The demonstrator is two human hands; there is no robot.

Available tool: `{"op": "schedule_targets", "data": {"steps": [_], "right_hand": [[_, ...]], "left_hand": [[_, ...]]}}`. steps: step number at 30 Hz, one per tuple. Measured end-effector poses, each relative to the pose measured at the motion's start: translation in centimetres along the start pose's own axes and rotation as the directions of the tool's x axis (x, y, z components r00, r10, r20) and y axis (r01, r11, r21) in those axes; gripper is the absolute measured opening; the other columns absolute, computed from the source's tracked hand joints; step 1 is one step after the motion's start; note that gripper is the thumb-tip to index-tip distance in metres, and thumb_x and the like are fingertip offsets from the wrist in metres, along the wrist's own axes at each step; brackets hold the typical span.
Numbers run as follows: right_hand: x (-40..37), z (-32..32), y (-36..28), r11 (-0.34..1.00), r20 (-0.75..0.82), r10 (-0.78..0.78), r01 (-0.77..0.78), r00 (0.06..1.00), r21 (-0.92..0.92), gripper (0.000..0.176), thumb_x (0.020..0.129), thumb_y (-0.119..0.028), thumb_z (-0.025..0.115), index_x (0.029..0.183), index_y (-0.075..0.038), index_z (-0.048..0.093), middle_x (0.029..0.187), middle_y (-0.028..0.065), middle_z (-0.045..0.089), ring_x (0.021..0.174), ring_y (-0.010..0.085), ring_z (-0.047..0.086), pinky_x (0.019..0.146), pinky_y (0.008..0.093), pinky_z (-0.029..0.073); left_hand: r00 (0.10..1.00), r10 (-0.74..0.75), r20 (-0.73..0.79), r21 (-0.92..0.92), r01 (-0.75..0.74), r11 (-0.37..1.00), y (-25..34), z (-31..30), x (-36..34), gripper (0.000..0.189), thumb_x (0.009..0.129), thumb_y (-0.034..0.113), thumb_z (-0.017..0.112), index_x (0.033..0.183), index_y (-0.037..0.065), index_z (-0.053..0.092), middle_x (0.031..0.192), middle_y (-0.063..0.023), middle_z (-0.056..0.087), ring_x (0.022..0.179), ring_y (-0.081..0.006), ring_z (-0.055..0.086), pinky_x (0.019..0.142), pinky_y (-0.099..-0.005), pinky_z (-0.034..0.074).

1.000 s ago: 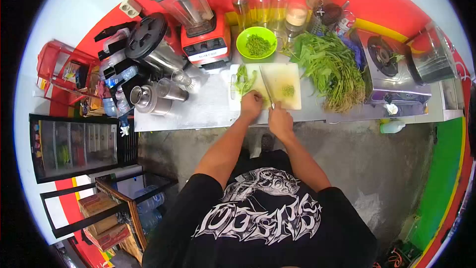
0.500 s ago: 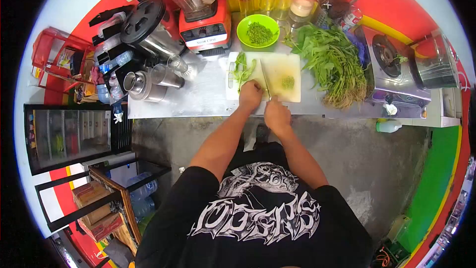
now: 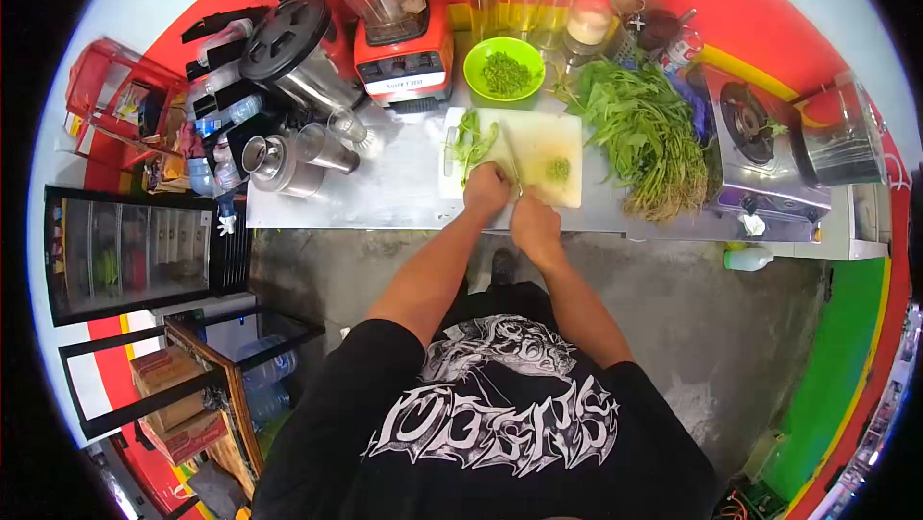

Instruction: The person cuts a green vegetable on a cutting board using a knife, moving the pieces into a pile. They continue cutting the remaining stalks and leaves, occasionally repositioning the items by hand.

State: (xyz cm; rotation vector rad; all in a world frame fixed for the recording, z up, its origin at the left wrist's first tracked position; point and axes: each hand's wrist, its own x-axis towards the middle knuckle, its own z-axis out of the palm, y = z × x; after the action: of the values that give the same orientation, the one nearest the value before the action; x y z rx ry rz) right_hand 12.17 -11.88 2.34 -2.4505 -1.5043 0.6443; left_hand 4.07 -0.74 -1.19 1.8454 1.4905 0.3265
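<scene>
My right hand is closed round the handle of a knife, whose blade points away from me over the white cutting board. Just left of the blade, my left hand is closed on the near end of some green leafy stems. Its fingertips are partly hidden. A small heap of chopped greens lies on the board's right part, to the right of the knife. Behind the board stands a lime green bowl with chopped greens in it.
A big bunch of rooted leafy greens lies right of the board, beside a gas stove. Left of the bowl stands a red blender. Metal shakers are at the counter's left, and bottles line the back wall.
The view has shifted slightly, so the counter things sit a little lower. My hands keep nearly the same place at the board, with the knife and stems still held.
</scene>
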Motion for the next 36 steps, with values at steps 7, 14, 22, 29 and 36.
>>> {"op": "schedule_targets", "data": {"steps": [7,14,22,29,36], "right_hand": [[-1.0,-0.6,-0.7,0.993,0.095,0.082,-0.089,0.992,0.074,0.028,0.096,-0.015,0.043,0.114,0.004,0.053,0.099,0.032,0.07,0.096,0.0474,0.07,0.086,0.0564,0.053],[-0.8,-0.3,-0.7,0.997,0.091,0.045,-0.05,0.995,0.052,0.028,0.098,-0.015,0.042,0.117,0.004,0.05,0.104,0.0327,0.069,0.098,0.0484,0.069,0.088,0.0557,0.052],[-1.1,-2.1,-1.9,0.992,0.123,0.111,-0.117,0.986,0.042,0.027,0.097,-0.012,0.042,0.118,0.003,0.052,0.105,0.0315,0.07,0.099,0.0477,0.069,0.088,0.057,0.052],[0.0,-0.3,-0.4,0.995,0.093,0.069,-0.076,0.993,0.071,0.028,0.093,-0.009,0.048,0.118,0.004,0.053,0.104,0.0308,0.07,0.098,0.0477,0.069,0.087,0.0573,0.052],[-0.6,-0.1,-1.0,0.976,0.119,0.162,-0.177,0.98,0.128,0.028,0.093,-0.009,0.05,0.117,0.005,0.053,0.106,0.0319,0.069,0.101,0.0489,0.068,0.09,0.0569,0.052]], "left_hand": [[0.997,-0.061,0.036,0.047,0.06,0.997,0.3,-0.3,0.2,0.014,0.079,0.018,0.069,0.088,0.011,0.076,0.09,-0.0173,0.075,0.087,-0.0365,0.072,0.082,-0.0459,0.058],[0.999,-0.049,0.02,0.05,0.048,0.998,-0.5,0.1,0.9,0.013,0.077,0.018,0.07,0.085,0.009,0.076,0.088,-0.0157,0.075,0.086,-0.0349,0.072,0.08,-0.0444,0.058],[0.994,-0.08,0.073,0.033,0.078,0.996,0.3,-0.7,0.3,0.01,0.079,0.014,0.069,0.085,0.01,0.077,0.095,-0.0183,0.075,0.093,-0.0362,0.072,0.086,-0.0465,0.057],[0.998,-0.028,0.056,-0.006,0.028,1.0,-0.6,0.0,0.6,0.012,0.077,0.013,0.069,0.085,0.009,0.076,0.094,-0.0201,0.074,0.092,-0.0372,0.072,0.085,-0.0468,0.057],[0.997,-0.054,0.048,0.007,0.054,0.999,-0.4,0.0,0.6,0.011,0.078,0.015,0.068,0.084,0.011,0.076,0.093,-0.0176,0.075,0.092,-0.0365,0.072,0.084,-0.0468,0.057]]}}
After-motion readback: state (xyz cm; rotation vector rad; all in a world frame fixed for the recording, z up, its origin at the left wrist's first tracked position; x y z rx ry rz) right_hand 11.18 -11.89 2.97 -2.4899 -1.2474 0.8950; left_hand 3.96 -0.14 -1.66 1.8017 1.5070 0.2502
